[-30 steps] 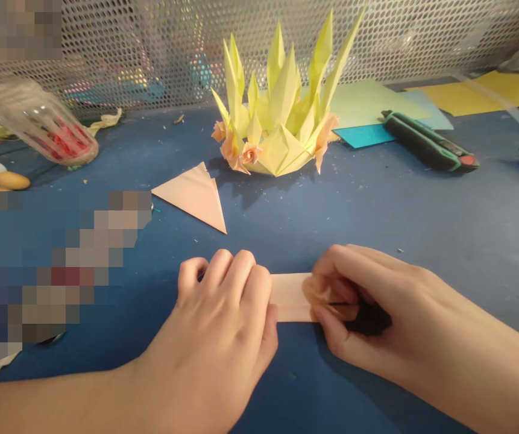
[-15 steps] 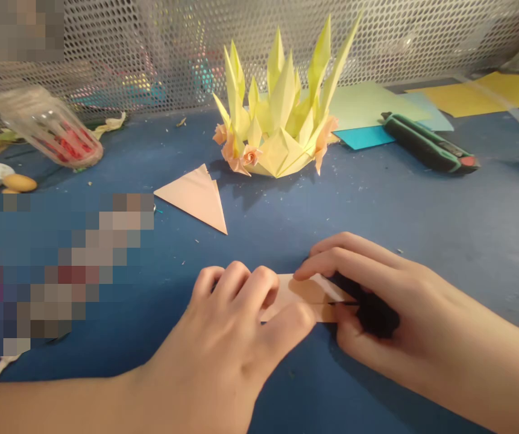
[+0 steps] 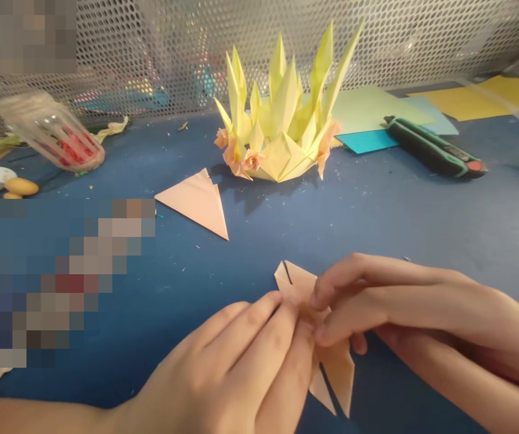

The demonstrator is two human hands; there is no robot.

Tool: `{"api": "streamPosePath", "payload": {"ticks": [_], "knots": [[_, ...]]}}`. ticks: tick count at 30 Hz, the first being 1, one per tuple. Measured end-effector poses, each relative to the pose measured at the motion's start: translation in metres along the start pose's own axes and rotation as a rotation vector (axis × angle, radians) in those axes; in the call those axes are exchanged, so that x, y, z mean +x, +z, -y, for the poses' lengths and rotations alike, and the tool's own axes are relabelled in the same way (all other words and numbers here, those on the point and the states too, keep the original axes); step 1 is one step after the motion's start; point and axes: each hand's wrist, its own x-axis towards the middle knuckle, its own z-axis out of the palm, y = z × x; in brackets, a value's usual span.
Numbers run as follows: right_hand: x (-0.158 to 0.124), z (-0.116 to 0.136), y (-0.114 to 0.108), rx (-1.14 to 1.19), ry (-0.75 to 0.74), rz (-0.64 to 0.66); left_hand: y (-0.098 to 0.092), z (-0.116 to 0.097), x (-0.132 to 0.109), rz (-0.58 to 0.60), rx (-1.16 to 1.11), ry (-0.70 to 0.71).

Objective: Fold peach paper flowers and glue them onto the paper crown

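A folded peach paper piece (image 3: 343, 364) lies on the blue table at the lower middle, its long axis running away from me at a slant. Dark slits show at both ends, and the middle is hidden under fingers. My left hand (image 3: 236, 364) presses on its left side, fingers closed together with their tips on the paper. From the right, my right hand (image 3: 404, 310) pinches the paper's middle, index fingertip close to the left fingers. Farther off lies a second peach paper (image 3: 196, 202), folded to a triangle.
Behind stands a yellow paper crown (image 3: 281, 150) with peach paper roses. A dark cutter (image 3: 435, 147) lies right, beside a blue sheet (image 3: 368, 141) and a yellow sheet (image 3: 480, 99). Left are a tipped jar (image 3: 55, 129) and a blurred-out object. A perforated metal panel (image 3: 377, 42) borders the back.
The paper has been turned from lying crosswise to pointing away from me. My left hand has shifted nearer to the right one, and both hands' fingers now meet at the paper's middle.
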Motion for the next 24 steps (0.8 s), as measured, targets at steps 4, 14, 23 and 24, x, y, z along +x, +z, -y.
{"api": "streamPosePath", "payload": {"ticks": [4, 14, 23, 24], "knots": [[0.009, -0.015, -0.017, -0.210, -0.256, 0.115, 0.003, 0.004, 0.005, 0.019, -0.067, 0.008], [0.005, -0.024, -0.020, -0.475, -0.446, 0.078, 0.015, 0.008, 0.003, -0.085, -0.180, -0.012], [0.003, -0.013, -0.007, -0.596, -0.453, 0.055, 0.013, 0.007, 0.004, -0.104, -0.237, -0.032], [0.008, -0.015, -0.012, -0.566, -0.475, 0.102, 0.014, 0.009, 0.005, -0.094, -0.248, -0.016]]}}
